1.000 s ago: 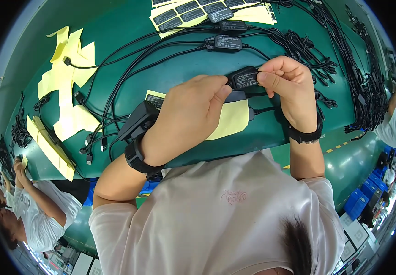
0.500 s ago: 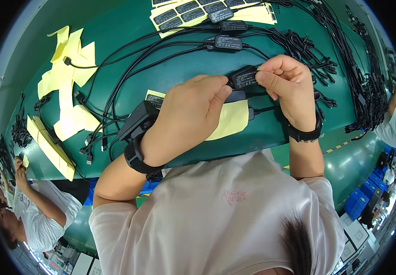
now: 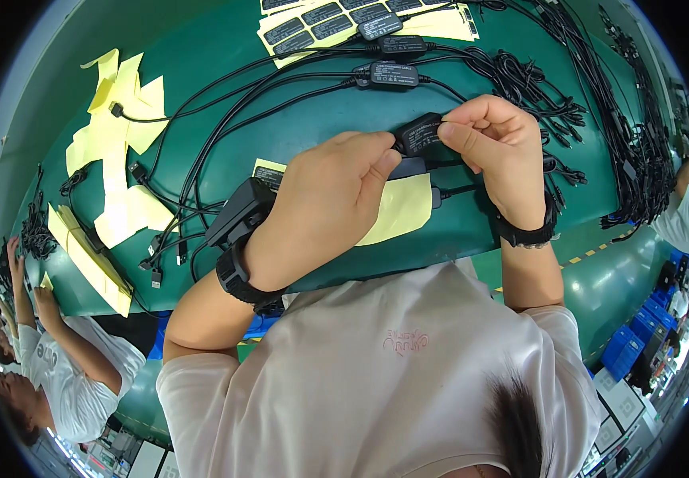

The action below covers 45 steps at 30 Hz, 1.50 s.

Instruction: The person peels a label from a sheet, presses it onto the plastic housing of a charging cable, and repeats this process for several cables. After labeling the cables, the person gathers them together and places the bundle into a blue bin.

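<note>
Between my two hands is a small black inline box [image 3: 422,136] of a cable, with a dark, white-printed label on its top face. My left hand [image 3: 332,187] is closed at the box's left end, its fingertips pinched together there. At the right end my right hand [image 3: 492,139] pinches the label's edge between thumb and forefinger, the other fingers curled. Just below lie another dark cable box [image 3: 414,166] and a yellow backing sheet [image 3: 398,209], partly hidden by my left hand. A black device [image 3: 241,211] sits by my left wrist.
Labelled cable boxes [image 3: 393,76] lie in a row beyond my hands, near yellow label sheets [image 3: 312,30]. Peeled yellow backing strips [image 3: 113,151] are at left. Cable bundles [image 3: 512,84] spread to the right. Another person [image 3: 73,358] works at the left table edge.
My hands have barely moved; the box between them has shifted very slightly left. The person at left has raised a hand toward the cables at the table edge.
</note>
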### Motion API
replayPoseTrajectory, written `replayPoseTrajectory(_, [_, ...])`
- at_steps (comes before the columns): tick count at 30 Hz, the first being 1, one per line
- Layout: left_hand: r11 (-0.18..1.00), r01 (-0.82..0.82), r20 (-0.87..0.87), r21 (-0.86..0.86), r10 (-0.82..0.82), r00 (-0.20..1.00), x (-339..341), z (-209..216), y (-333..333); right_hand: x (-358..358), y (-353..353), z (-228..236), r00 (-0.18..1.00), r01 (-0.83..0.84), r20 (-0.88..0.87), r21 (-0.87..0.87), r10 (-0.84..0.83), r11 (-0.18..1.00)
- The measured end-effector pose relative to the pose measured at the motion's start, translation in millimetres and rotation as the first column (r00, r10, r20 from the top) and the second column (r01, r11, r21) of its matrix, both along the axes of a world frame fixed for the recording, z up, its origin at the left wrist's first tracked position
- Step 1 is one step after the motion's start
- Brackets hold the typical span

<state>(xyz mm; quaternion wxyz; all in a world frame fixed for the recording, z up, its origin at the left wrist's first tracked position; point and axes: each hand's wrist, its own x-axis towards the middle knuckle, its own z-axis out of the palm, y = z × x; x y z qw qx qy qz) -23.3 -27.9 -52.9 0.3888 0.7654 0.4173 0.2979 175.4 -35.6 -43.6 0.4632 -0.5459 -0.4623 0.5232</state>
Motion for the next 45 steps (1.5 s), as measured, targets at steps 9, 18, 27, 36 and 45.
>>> replayPoseTrajectory(9, [1.000, -0.014, -0.013, -0.017, 0.014, 1.000, 0.6, -0.2, 1.9, -1.6, -2.4, -4.3, 0.841, -0.023, 0.525, 0.273, -0.129, 0.962])
replayPoseTrajectory(18, [0.995, -0.055, 0.060, -0.079, 0.060, 0.996, 0.5, 2.8, 5.1, 19.8, 7.0, -9.6, 0.551, -0.190, 0.730, 0.581, -0.404, 0.791])
replayPoseTrajectory(27, [0.997, -0.058, 0.072, -0.045, 0.061, 0.996, 4.2, 3.6, 0.6, -12.2, -1.2, -2.5, 0.475, -0.227, 0.776, 0.564, -0.415, 0.794])
replayPoseTrajectory(36, [0.994, -0.065, 0.057, -0.092, 0.070, 0.996, 2.7, 7.5, 3.9, 3.0, 3.2, -3.6, 0.656, -0.308, 0.731, 0.487, -0.188, 0.817])
replayPoseTrajectory(45, [0.995, -0.080, 0.037, -0.056, 0.082, 0.996, -1.8, 6.8, 5.4, 8.1, 9.5, 1.3, 0.709, -0.341, 0.694, 0.490, -0.123, 0.802])
